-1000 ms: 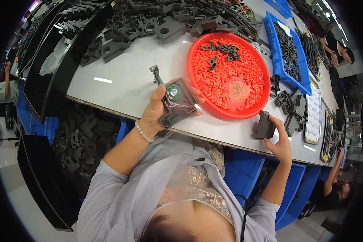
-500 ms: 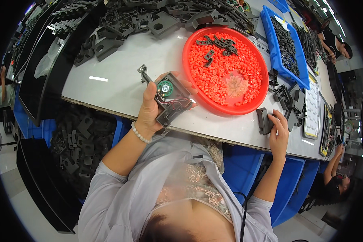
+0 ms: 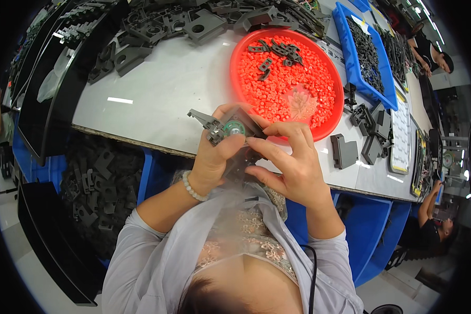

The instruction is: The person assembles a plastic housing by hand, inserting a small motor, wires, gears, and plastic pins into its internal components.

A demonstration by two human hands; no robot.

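Both hands meet just over the near edge of the tabletop (image 3: 157, 94), working one dark plastic assembly (image 3: 230, 137) between them. The left hand (image 3: 214, 157) is closed around it from below and behind, thumb pressing near the small round speaker (image 3: 234, 127) with a green ring set in its top; a grey bracket arm (image 3: 201, 118) sticks out to the left past the fingers. The right hand (image 3: 293, 162) grips the same piece from the other side, fingers stretched across its right end; whether it also pinches a small part there cannot be told.

Just beyond the hands sits a round red tray (image 3: 329, 120) full of small red beads, with a few dark clips on top. A loose dark block (image 3: 344, 150) lies to the right, and a blue bin (image 3: 348, 47) of dark parts stands further back.

The assembly hangs past the tabletop's edge, above the lap, so a slip of either grip would likely drop it to the floor or among the parts stored below. A knuckle nudging the tray's rim could spill beads. Pressing hard on the speaker face might dent it.
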